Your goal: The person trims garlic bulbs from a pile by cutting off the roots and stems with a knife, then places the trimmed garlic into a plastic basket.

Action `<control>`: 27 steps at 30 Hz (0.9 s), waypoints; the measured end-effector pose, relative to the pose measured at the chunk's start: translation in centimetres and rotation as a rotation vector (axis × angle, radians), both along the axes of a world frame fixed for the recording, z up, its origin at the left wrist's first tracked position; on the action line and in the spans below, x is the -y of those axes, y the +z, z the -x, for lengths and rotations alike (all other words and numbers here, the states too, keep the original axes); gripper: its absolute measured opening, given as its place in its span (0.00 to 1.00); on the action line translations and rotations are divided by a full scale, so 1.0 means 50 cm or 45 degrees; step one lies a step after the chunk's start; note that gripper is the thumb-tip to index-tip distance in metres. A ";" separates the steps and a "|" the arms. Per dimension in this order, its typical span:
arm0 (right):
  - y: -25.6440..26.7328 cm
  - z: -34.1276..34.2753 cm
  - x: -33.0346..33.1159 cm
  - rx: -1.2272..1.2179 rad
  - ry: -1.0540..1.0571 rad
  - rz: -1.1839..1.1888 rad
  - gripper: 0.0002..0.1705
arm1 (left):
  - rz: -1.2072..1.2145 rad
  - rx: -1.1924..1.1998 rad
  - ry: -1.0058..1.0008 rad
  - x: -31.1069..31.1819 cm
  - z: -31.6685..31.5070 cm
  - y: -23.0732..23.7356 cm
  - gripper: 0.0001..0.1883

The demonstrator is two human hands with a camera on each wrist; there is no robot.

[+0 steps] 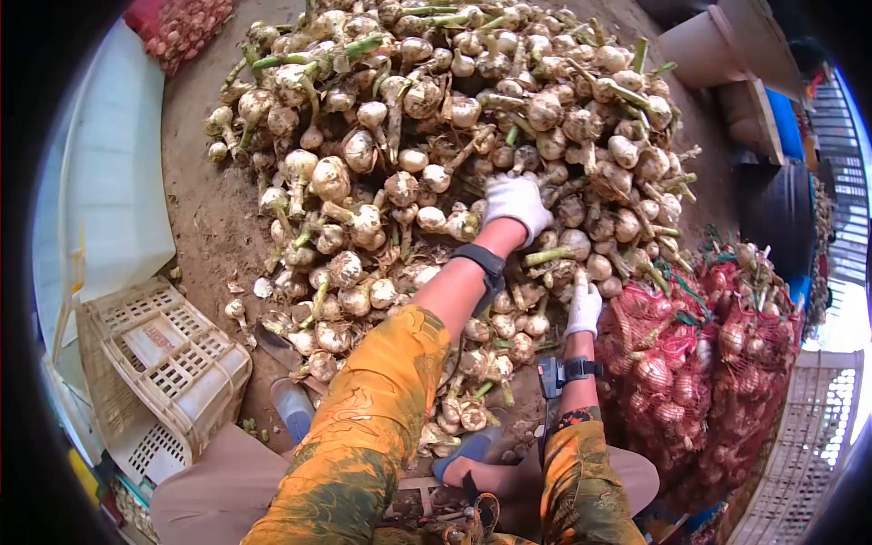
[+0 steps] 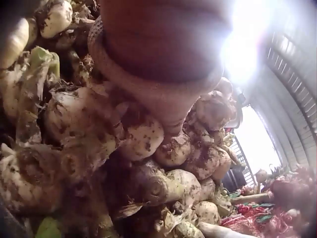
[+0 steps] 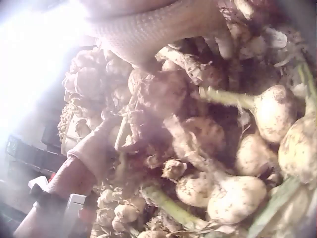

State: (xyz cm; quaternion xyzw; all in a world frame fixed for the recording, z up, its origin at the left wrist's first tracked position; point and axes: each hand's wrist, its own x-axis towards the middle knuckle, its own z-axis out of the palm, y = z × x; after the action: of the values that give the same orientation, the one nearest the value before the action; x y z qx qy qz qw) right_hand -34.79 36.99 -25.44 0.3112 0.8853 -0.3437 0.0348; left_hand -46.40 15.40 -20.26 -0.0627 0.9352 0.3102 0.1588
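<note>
In the head view, my left hand (image 1: 518,207), in a white glove, reaches into the middle of the heap of garlic-like bulbs (image 1: 331,179). Its fingertips go down among bulbs and stems, so any grip is hidden. The left wrist view shows the glove (image 2: 143,89) coming down against a dirty bulb (image 2: 173,149). My right hand (image 1: 583,307), also gloved, lies lower on the heap's right side, fingers extended over bulbs. In the right wrist view this hand (image 3: 148,37) arches over soil-covered bulbs, with a long-stemmed bulb (image 3: 275,113) nearby.
Red net bags (image 1: 668,368) full of bulbs stand at the right, beside a pale crate (image 1: 804,445). Another crate (image 1: 168,350) lies at the left by a white panel (image 1: 113,173). Tubs (image 1: 704,50) stand at upper right. Sandalled feet (image 1: 468,450) are below the heap.
</note>
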 end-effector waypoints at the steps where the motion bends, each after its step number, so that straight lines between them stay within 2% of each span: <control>1: 0.004 -0.002 0.006 -0.009 -0.020 0.069 0.24 | -0.019 -0.064 0.010 0.005 -0.006 -0.006 0.27; 2: 0.004 -0.003 0.016 -0.037 -0.261 0.451 0.23 | -0.013 -0.057 0.007 0.013 -0.001 -0.011 0.27; 4: -0.003 -0.003 0.033 -0.100 -0.372 0.564 0.24 | -0.067 0.183 -0.274 0.028 0.001 -0.022 0.25; 5: -0.021 -0.010 0.043 -0.242 -0.331 0.479 0.23 | -0.085 0.169 -0.243 0.028 -0.016 -0.032 0.23; 6: -0.037 -0.018 0.022 -0.137 0.004 0.162 0.24 | -0.068 0.071 -0.310 0.036 -0.042 -0.032 0.20; 7: -0.031 -0.027 0.050 -0.205 0.040 -0.005 0.24 | -0.030 -0.045 -0.356 0.039 -0.071 -0.036 0.20; 8: 0.042 -0.032 0.112 -0.182 0.027 0.209 0.23 | 0.007 -0.166 -0.406 0.042 -0.097 -0.041 0.20; 9: -0.038 -0.052 0.092 -0.199 0.165 -0.076 0.21 | 0.032 -0.115 -0.434 0.051 -0.113 -0.031 0.20; 10: 0.006 -0.062 0.140 -0.167 0.161 -0.044 0.20 | 0.059 -0.062 -0.452 0.065 -0.128 -0.022 0.20; 11: -0.013 -0.071 0.151 -0.201 0.238 -0.011 0.21 | 0.101 -0.113 -0.567 0.091 -0.143 -0.035 0.19; 12: 0.041 -0.076 0.196 0.029 0.308 -0.067 0.22 | 0.150 -0.163 -0.678 0.119 -0.157 -0.050 0.18; 14: 0.089 -0.082 0.251 0.129 0.645 -0.302 0.22 | -0.071 0.007 -0.444 0.155 -0.203 -0.016 0.16; 15: 0.117 -0.084 0.284 0.213 0.575 0.064 0.22 | -0.130 0.048 -0.508 0.170 -0.230 0.010 0.15; 16: 0.075 -0.114 0.305 0.096 0.706 0.015 0.22 | -0.002 -0.004 -0.473 0.180 -0.271 0.011 0.15; 17: 0.077 -0.133 0.333 0.145 0.785 0.005 0.21 | 0.120 0.015 -0.511 0.204 -0.304 0.036 0.15; 18: 0.080 -0.147 0.353 0.191 0.869 -0.002 0.21 | -0.045 -0.055 -0.325 0.235 -0.339 0.028 0.14; 19: 0.097 -0.153 0.363 0.239 0.975 0.112 0.22 | -0.024 0.086 -0.481 0.273 -0.349 0.104 0.14; 20: 0.122 -0.151 0.377 0.285 1.099 0.231 0.22 | -0.075 0.062 -0.371 0.325 -0.383 0.064 0.17; 21: 0.146 -0.146 0.385 0.240 1.285 0.294 0.23 | -0.276 0.312 -0.268 0.359 -0.384 0.118 0.19; 22: 0.178 -0.132 0.392 0.175 1.389 0.493 0.25 | -0.480 0.548 -0.138 0.399 -0.386 0.178 0.21; 23: 0.204 -0.104 0.400 0.158 1.408 0.462 0.24 | -0.408 0.414 -0.102 0.436 -0.383 0.193 0.24; 24: 0.221 -0.075 0.409 0.140 1.419 0.425 0.23 | -0.277 0.081 0.090 0.472 -0.384 0.174 0.26; 26: 0.225 0.002 0.441 -0.262 1.201 0.343 0.20 | -0.013 -0.352 0.522 0.512 -0.332 0.163 0.27; 27: 0.218 0.045 0.453 -0.302 1.123 0.352 0.18 | 0.124 -0.373 0.538 0.532 -0.296 0.154 0.31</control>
State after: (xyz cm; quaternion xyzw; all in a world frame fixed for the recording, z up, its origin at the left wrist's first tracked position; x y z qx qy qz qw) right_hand -37.06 14.36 -14.55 -0.1433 0.8768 -0.4438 0.1173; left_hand -31.59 -11.21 -12.55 -0.2186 0.9283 0.2967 -0.0499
